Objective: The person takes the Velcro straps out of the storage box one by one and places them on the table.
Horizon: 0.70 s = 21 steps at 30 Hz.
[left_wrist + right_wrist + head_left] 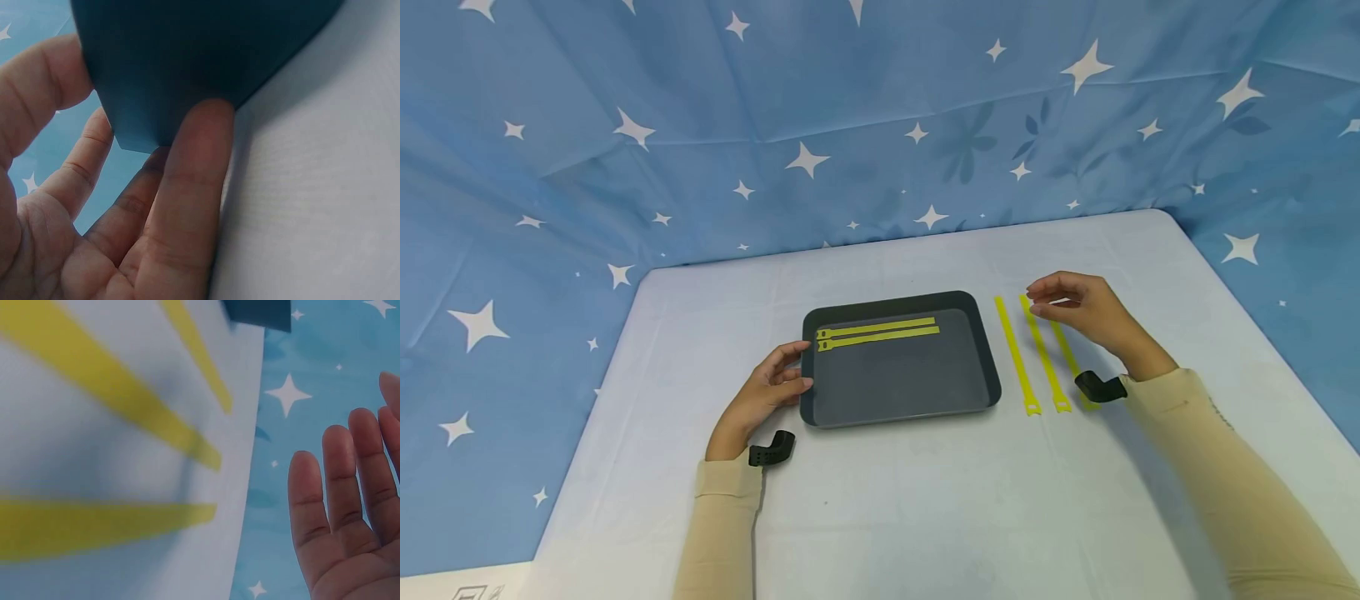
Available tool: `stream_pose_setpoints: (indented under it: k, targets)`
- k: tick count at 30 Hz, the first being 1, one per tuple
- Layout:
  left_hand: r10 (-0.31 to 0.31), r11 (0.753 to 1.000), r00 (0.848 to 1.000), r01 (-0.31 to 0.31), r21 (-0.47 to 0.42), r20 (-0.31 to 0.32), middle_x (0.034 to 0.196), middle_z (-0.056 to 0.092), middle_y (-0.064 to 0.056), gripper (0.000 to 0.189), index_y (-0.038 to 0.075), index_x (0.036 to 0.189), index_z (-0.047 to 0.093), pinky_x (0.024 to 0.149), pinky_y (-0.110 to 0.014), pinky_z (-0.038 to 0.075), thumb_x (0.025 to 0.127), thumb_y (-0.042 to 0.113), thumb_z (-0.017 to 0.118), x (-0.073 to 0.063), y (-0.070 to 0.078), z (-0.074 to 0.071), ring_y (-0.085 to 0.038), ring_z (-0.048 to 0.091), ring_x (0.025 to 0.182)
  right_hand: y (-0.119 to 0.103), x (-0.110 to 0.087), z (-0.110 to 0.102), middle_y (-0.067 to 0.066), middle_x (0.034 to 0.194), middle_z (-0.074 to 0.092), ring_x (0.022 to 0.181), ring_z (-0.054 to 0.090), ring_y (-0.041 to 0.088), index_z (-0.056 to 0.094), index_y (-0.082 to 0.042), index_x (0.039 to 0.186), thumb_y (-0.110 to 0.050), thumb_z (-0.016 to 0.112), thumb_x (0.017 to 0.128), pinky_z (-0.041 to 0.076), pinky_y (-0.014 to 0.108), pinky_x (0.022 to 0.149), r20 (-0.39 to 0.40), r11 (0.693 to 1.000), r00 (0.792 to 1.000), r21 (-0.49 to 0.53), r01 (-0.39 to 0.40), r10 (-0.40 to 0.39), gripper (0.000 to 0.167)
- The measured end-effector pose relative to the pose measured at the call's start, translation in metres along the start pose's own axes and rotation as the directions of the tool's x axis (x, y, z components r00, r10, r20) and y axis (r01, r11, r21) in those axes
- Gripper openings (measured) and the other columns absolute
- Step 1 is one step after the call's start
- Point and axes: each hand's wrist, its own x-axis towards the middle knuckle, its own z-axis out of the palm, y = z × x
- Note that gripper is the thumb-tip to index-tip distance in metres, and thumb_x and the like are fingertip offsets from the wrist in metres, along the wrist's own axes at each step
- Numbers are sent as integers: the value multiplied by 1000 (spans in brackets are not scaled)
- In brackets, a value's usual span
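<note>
A dark grey tray (898, 383) lies on the table, two yellow cable tie straps (880, 335) side by side along its far inner edge. At the tray's left end, my left hand (767, 385) rests its fingertips and thumb against the outer wall; the left wrist view shows the thumb (194, 169) touching that wall (187, 62). To the tray's right lie three more yellow straps (1018, 358), slotted heads toward me. Above the far ends of these straps hovers my right hand (1086, 310), fingers extended and holding nothing. Its forearm and wrist camera partly hide the rightmost strap (1066, 350).
A white cloth covers the table (910, 508). Blue star-patterned fabric (865, 125) hangs behind and beside it. A black camera mount sits on each wrist. A white printed item (467, 583) shows at the lower left corner.
</note>
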Motion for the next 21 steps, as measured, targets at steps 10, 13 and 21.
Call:
stream_pose_setpoints:
  k: [10,13,21]
  targets:
    - [10,1000,1000,-10,-8,8,167,35,-28,68,-1,164,36,82,-24,57,102,-2,65,-2,0,0,-7,67,102,-14,11,16,-6,117,73,103,66,3,70,6,130,-8,76,103,51,14,91,31,998,999,68,15,-17,31]
    - [9,1000,1000,-9,-3,7,167,35,-28,68,-1,164,37,82,-24,57,102,-1,65,-1,1,0,-7,66,102,-19,14,20,-3,119,73,103,67,5,70,5,130,-10,74,104,51,15,90,41,997,999,77,16,-20,31]
    - [29,999,999,-29,-16,16,168,33,-28,68,-2,164,36,83,-25,58,103,-1,65,1,-1,1,-7,65,102,-34,23,31,1,122,72,105,68,6,70,4,130,-12,74,104,53,18,91,69,994,997,108,12,-20,30]
